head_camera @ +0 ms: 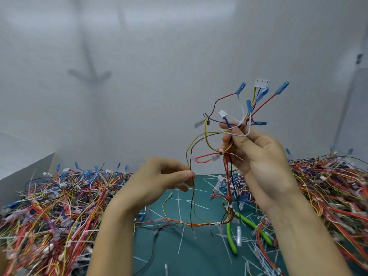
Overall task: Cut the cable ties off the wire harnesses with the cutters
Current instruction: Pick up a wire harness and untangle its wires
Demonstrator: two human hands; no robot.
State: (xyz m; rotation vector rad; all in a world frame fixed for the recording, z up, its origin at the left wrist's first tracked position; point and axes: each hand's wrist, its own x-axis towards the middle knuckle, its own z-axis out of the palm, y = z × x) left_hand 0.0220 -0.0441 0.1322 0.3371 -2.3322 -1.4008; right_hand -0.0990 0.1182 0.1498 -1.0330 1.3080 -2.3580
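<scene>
My right hand [260,156] grips a wire harness [227,162] and holds it up above the mat. The harness has red, yellow, black and blue wires with blue terminals and white connectors fanned out at the top. White cable ties [220,150] bind it below my fingers. My left hand [161,182] pinches a yellow and a black wire of the same harness between thumb and fingertips. The green-handled cutters [232,239] lie on the green mat [179,255] under the hanging harness, held by neither hand.
A large heap of tangled harnesses [55,206] fills the left side, and another heap [328,186] covers the right. Several cut white tie strips [180,242] litter the mat. A white box [22,166] stands at far left, and a white wall rises behind.
</scene>
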